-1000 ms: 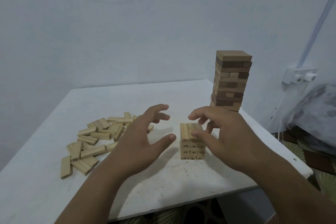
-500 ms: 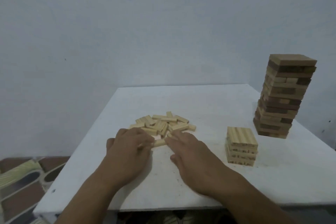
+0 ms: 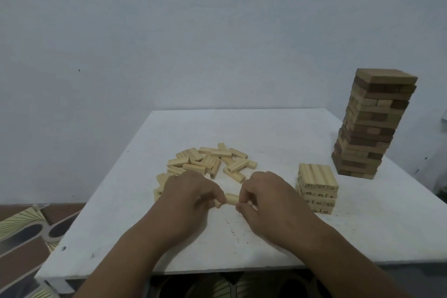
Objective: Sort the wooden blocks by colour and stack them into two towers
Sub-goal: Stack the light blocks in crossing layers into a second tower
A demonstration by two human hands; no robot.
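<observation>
Item 1: white tabletop (image 3: 266, 128), square, scuffed, set against a pale wall (image 3: 169, 31).

Item 2: loose pile of light wooden blocks (image 3: 210, 162), scattered flat and overlapping, at 11 o'clock from the hands, near the tabletop's middle.

Item 3: light block (image 3: 231, 199), lying crosswise just ahead of the wrists. The left hand (image 3: 191, 197) pinches its left end with curled fingers; the right hand (image 3: 263, 197) pinches its right end likewise. How many blocks lie under the hands cannot be told.

Item 4: short light tower (image 3: 318, 189), a few layers high, upright, at 3 o'clock from the right hand, just beside it and apart.

Item 5: tall dark tower (image 3: 372, 123), many layers of brown and tan blocks, leaning slightly, at 1 o'clock from the short tower, near the tabletop's right edge.

Item 6: patterned floor covering (image 3: 21, 237), visible at 8 o'clock below the tabletop.
</observation>
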